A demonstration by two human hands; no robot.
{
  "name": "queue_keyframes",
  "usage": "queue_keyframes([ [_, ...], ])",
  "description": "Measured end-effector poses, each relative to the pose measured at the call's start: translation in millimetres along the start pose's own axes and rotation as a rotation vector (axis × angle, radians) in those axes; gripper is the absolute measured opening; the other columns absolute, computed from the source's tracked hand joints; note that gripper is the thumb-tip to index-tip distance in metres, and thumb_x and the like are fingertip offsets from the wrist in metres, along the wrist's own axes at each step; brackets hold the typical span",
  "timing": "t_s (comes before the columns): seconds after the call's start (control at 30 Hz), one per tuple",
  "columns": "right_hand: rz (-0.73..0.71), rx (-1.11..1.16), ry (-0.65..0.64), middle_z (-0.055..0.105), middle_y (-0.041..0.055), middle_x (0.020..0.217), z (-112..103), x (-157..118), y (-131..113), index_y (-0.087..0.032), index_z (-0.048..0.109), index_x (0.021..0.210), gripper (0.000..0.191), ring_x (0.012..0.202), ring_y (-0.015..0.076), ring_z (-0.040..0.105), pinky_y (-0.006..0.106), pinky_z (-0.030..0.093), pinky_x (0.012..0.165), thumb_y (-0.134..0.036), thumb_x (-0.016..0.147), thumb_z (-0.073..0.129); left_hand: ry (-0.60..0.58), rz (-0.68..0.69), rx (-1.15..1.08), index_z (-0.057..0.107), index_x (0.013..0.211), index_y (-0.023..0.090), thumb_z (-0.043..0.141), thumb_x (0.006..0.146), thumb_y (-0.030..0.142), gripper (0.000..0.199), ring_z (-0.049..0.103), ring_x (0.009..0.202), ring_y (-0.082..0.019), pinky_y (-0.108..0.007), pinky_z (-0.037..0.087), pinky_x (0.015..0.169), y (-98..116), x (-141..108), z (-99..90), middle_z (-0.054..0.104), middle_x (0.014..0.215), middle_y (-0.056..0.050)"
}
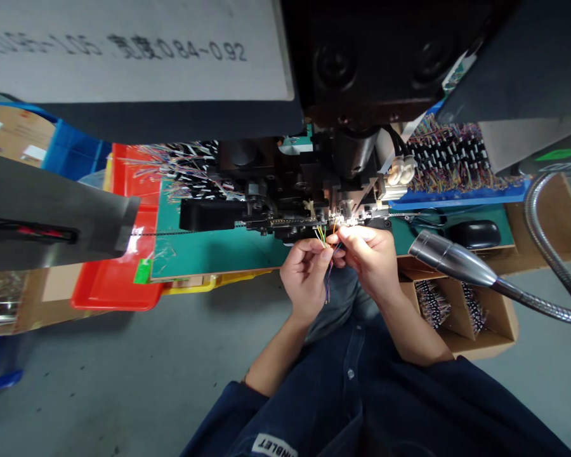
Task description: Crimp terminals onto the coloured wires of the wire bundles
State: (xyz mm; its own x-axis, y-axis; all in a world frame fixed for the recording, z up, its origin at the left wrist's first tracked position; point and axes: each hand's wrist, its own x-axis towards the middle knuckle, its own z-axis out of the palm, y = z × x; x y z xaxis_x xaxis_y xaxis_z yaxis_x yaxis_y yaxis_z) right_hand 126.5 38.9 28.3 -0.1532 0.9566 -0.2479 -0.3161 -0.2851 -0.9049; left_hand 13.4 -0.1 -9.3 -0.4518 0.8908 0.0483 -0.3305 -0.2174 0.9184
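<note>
Both hands are close together at the front of a dark crimping machine [299, 184]. My left hand [307, 276] pinches a small bundle of thin coloured wires [328, 285]; yellow, green and white ends fan out above its fingertips and darker ones hang below. Beside it, my right hand [371, 254] is closed at thumb and forefinger on an orange wire [334, 227] from the same bundle. That wire points up into the lit area of the machine, right by the metal tooling. Whether its tip touches the tooling, I cannot tell.
A red tray [117, 289] lies left, on the green worktop [219, 251]. Wire bundles fill a blue tray [457, 198] behind right, near a black computer mouse [473, 234]. A flexible-neck lamp [457, 260] reaches in from the right, above a divided cardboard box [495, 346].
</note>
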Motion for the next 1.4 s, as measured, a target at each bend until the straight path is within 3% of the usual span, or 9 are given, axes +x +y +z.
queue_keyframes([
  [0.13, -0.022, -0.059, 0.008, 0.066, -0.0001, 0.058, -1.6, -0.8, -1.1, -0.021, 0.094, 0.095, 0.036, 0.051, 0.0142, 0.055, 0.028, 0.045, 0.047, -0.057, 0.099, 0.091, -0.011, 0.018, 0.000, 0.077, 0.096, 0.021, 0.097, 0.100, 0.040, 0.028, 0.079, 0.063, -0.014, -0.024, 0.068, 0.064, 1.3, 0.5, 0.2, 0.083, 0.083, 0.001],
  [0.33, -0.113, -0.155, -0.007, 0.054, -0.0057, 0.050, -0.9, -3.2, -7.9, -0.023, 0.094, 0.101, 0.038, 0.046, 0.0145, 0.049, 0.032, 0.050, 0.047, -0.061, 0.097, 0.094, -0.047, 0.025, -0.010, 0.078, 0.096, 0.021, 0.098, 0.100, 0.039, 0.028, 0.077, 0.064, -0.013, -0.023, 0.067, 0.065, 3.4, -0.8, -1.7, 0.082, 0.081, 0.000],
  [0.57, -0.040, -0.081, -0.034, 0.076, 0.0031, 0.068, -3.9, -4.8, -0.8, -0.024, 0.091, 0.094, 0.038, 0.056, 0.0183, 0.063, 0.031, 0.049, 0.048, -0.062, 0.099, 0.091, -0.070, 0.005, -0.035, 0.075, 0.097, 0.022, 0.096, 0.103, 0.037, 0.026, 0.078, 0.063, -0.013, -0.024, 0.068, 0.063, 1.1, -2.9, -3.0, 0.083, 0.082, 0.001],
  [0.73, -0.011, -0.051, 0.006, 0.061, -0.0029, 0.052, -0.6, -2.9, -0.2, -0.022, 0.092, 0.093, 0.040, 0.046, 0.0138, 0.050, 0.028, 0.040, 0.045, -0.062, 0.098, 0.091, -0.062, 0.005, -0.070, 0.073, 0.096, 0.022, 0.097, 0.102, 0.038, 0.029, 0.078, 0.061, -0.012, -0.020, 0.064, 0.058, 0.4, -0.1, -1.5, 0.082, 0.082, 0.002],
  [0.87, 0.000, -0.042, 0.028, 0.052, -0.0062, 0.047, 2.4, -1.5, -1.5, -0.022, 0.089, 0.086, 0.043, 0.044, 0.0128, 0.046, 0.029, 0.047, 0.047, -0.063, 0.097, 0.090, -0.075, -0.007, -0.104, 0.075, 0.099, 0.022, 0.097, 0.103, 0.037, 0.027, 0.076, 0.059, -0.010, -0.018, 0.061, 0.056, 0.5, 1.8, -0.5, 0.081, 0.081, 0.003],
  [1.23, 0.002, -0.058, 0.036, 0.059, -0.0038, 0.052, 1.5, -1.8, -0.8, -0.022, 0.090, 0.088, 0.040, 0.045, 0.0129, 0.048, 0.030, 0.047, 0.048, -0.060, 0.099, 0.088, -0.036, -0.054, -0.069, 0.075, 0.098, 0.022, 0.099, 0.099, 0.044, 0.033, 0.071, 0.056, -0.010, -0.019, 0.059, 0.054, 2.7, 1.4, 1.9, 0.081, 0.079, 0.002],
  [1.4, -0.018, -0.062, -0.011, 0.066, -0.0012, 0.058, -0.7, -2.5, -4.2, -0.022, 0.091, 0.095, 0.040, 0.048, 0.0159, 0.056, 0.031, 0.046, 0.046, -0.062, 0.099, 0.090, -0.065, -0.072, -0.078, 0.074, 0.096, 0.022, 0.098, 0.101, 0.044, 0.033, 0.068, 0.055, -0.011, -0.022, 0.062, 0.057, 2.5, 1.3, -0.6, 0.077, 0.074, 0.003],
])
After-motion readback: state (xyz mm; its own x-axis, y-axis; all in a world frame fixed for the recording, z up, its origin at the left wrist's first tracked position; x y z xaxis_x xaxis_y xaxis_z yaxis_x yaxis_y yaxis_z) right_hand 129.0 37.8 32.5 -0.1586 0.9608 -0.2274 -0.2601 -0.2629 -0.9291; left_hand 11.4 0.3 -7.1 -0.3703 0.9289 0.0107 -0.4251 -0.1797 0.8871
